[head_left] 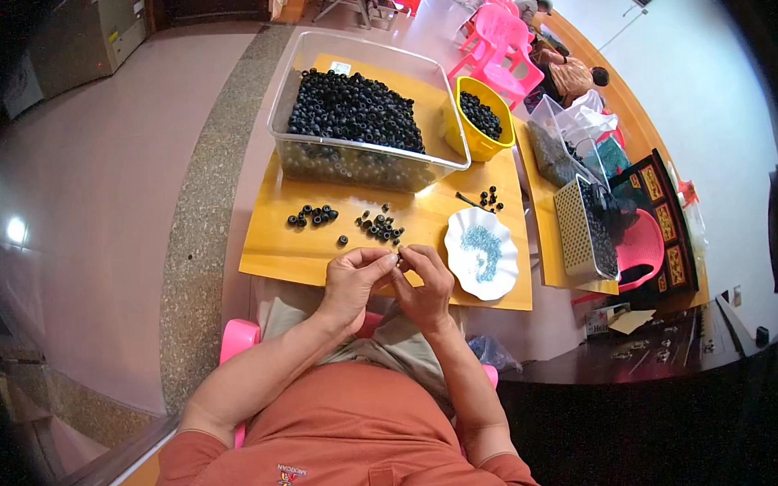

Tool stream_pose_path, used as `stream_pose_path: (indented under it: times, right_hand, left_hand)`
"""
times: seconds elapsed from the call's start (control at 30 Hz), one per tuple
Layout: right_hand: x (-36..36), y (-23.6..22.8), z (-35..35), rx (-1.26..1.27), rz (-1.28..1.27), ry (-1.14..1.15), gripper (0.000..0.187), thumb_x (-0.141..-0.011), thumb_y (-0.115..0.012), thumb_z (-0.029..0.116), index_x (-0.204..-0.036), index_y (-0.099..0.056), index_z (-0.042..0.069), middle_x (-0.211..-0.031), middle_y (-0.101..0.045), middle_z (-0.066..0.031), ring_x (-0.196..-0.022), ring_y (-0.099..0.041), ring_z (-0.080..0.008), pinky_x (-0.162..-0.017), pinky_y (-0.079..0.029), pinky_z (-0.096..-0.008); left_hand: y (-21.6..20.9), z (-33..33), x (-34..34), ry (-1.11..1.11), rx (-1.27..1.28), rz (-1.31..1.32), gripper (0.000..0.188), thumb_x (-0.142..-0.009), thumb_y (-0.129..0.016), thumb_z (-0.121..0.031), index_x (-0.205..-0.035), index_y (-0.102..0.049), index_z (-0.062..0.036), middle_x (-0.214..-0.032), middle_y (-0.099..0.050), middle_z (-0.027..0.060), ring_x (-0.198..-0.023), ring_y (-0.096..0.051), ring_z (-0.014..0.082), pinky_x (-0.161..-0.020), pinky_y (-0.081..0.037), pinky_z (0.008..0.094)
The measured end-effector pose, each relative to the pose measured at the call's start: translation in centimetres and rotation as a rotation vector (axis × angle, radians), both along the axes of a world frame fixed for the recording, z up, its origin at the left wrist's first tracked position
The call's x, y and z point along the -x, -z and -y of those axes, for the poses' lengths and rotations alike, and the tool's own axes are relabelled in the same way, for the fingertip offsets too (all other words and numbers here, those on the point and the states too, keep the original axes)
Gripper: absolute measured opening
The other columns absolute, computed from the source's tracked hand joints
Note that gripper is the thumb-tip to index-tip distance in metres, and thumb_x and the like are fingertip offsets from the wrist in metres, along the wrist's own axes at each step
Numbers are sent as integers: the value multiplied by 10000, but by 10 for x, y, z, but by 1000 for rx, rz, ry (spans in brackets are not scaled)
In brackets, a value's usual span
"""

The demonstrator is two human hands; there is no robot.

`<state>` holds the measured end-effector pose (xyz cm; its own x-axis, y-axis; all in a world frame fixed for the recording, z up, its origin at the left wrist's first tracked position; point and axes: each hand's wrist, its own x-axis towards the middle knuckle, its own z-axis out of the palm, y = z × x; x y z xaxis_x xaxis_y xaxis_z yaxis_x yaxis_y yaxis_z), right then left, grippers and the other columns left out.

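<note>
My left hand [352, 284] and my right hand [426, 286] meet fingertip to fingertip over the table's near edge. Both are closed in a pinch; a tiny dark bit shows between them, mostly hidden by the fingers. Just beyond lies a loose pile of small black ring-shaped parts [380, 228], with another cluster of black parts [312, 215] to its left. A single black part [343, 241] sits near my left hand. Right of my right hand is a white scalloped plate [505, 283] holding small clear bluish pieces [483, 244].
A large clear plastic bin [363, 144] full of black parts fills the table's far side. Beside it stands a yellow basket [454, 140] of black parts. A few black pieces [489, 199] lie behind the plate. On another table at right is a beige perforated basket [575, 230]. People sit farther back.
</note>
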<state>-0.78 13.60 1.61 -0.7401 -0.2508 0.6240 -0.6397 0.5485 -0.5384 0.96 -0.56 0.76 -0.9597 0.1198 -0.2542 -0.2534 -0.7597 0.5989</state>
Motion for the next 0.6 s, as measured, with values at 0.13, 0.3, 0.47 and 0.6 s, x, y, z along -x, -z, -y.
stream_pose_path:
  times: [0.13, 0.3, 0.47, 0.6]
  right_hand:
    - [-1, 0, 2, 13, -11, 12, 334, -706, -733, -1, -1017, -612, 0, -940, -621, -156, -763, -660, -273, -623, -541, -322]
    - [1, 4, 0, -2, -88, 36, 303, -706, -731, 4, -985, -614, 3, -918, -627, -158, -738, -657, -293, -624, -536, -340]
    - [1, -2, 1, -3, -134, 9, 268, -708, -719, -2, -958, -621, 0, -899, -634, -164, -737, -653, -306, -634, -532, -347]
    - [1, -3, 0, -10, -133, -2, 270, -714, -718, -5, -964, -616, -7, -898, -632, -162, -731, -653, -288, -632, -531, -337]
  left_hand:
    - [2, -1, 1, -9, -16, -16, 95, -872, -651, -56, -960, -638, -20, -892, -641, 49, -800, -622, 134, -749, -542, 264]
    - [3, -2, 1, 16, -19, -17, 99, -885, -639, -68, -971, -639, -17, -905, -642, 47, -810, -619, 128, -757, -537, 265]
    - [3, -3, -1, 28, 6, -37, 110, -905, -621, -99, -982, -639, -23, -904, -644, 39, -788, -621, 119, -724, -536, 259]
    - [3, -4, -2, 17, 28, -55, 112, -914, -608, -106, -988, -637, -27, -887, -646, 36, -762, -625, 115, -693, -534, 251]
